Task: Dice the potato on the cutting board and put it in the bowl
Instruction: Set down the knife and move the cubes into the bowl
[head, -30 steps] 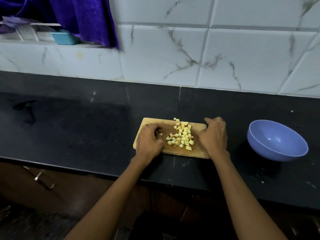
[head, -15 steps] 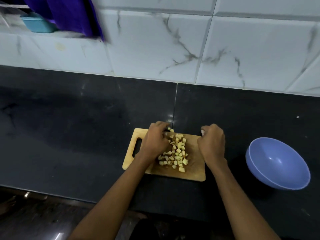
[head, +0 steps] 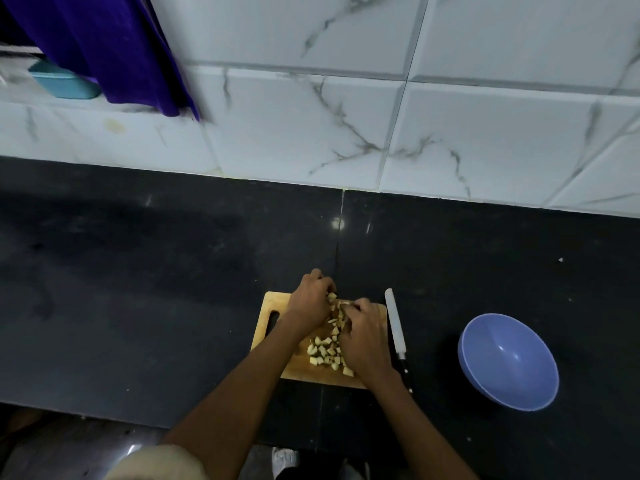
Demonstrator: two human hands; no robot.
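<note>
Both hands, left hand (head: pixel 308 303) and right hand (head: pixel 363 336), have closed in, cupping the potato dice (head: pixel 327 351).

- The potato dice (head: pixel 327 348) are pale yellow-cream.
- The cutting board (head: pixel 273 303) is light tan wood with a dark handle slot.
- The bowl (head: pixel 509 362) is periwinkle blue, inside and out.
- The knife (head: pixel 394 320) has a whitish blade and a black handle.
- The countertop (head: pixel 156 271) is glossy black with faint grey smudges.
- The wall tiles (head: pixel 346 116) are white marble with grey veins and grey grout lines.
- The hanging cloth (head: pixel 104 46) is deep purple.
- The small container (head: pixel 64 83) on the ledge is teal.
</note>
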